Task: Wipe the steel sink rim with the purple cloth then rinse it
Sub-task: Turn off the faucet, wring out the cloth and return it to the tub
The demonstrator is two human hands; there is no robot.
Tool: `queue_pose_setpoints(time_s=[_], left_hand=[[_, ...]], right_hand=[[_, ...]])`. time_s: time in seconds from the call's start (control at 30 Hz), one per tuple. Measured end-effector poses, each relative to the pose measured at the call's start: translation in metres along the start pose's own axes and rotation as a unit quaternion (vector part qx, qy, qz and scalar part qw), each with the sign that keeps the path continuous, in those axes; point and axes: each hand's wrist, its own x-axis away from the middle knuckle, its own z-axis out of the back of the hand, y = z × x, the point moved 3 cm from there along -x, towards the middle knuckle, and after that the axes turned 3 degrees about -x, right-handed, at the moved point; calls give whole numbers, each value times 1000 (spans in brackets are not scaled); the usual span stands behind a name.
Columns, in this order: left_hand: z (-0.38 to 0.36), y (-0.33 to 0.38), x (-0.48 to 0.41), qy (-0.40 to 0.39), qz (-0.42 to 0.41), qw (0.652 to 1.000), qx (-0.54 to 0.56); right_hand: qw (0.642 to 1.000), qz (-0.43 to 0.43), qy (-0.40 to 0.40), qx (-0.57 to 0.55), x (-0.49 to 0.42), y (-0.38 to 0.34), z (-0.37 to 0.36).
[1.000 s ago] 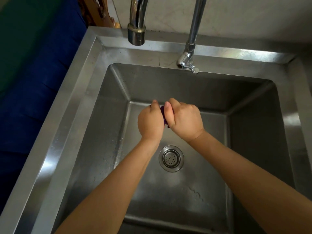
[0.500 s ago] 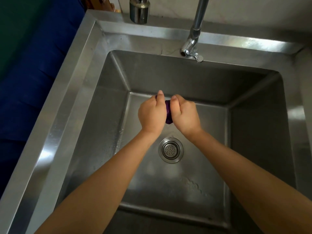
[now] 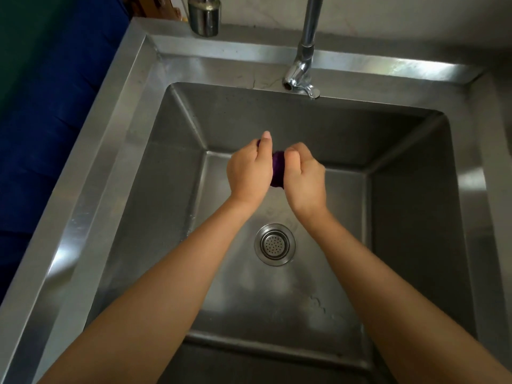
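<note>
The purple cloth (image 3: 278, 169) is bunched into a tight wad between my two hands, held over the middle of the steel sink basin. My left hand (image 3: 248, 173) grips its left side, thumb pointing up. My right hand (image 3: 304, 176) is closed on its right side. Most of the cloth is hidden inside both fists. The steel sink rim (image 3: 110, 139) runs around the basin, shiny along the left and back. No water runs from the tap spout (image 3: 204, 15).
A round drain strainer (image 3: 274, 244) sits in the basin floor below my hands. A slim tap pipe with a small valve (image 3: 300, 76) stands on the back rim. Blue fabric (image 3: 41, 120) lies left of the sink. Water streaks mark the basin floor.
My hands have twisted against each other on the cloth and drawn slightly apart, so more purple shows. The view has tilted down a little.
</note>
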Motion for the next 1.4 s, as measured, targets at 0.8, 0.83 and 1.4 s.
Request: queue_pose_setpoints(time_s=[0.8, 0.83, 1.4], left_hand=[[-5, 4, 27, -193, -17, 979, 71], [-4, 5, 28, -201, 21, 971, 126], [35, 129, 85, -398, -113, 896, 163]], right_hand=[[951, -210, 2, -227, 32, 13, 80], [936, -227, -23, -269, 37, 13, 88], [995, -70, 43, -53, 97, -106, 193]])
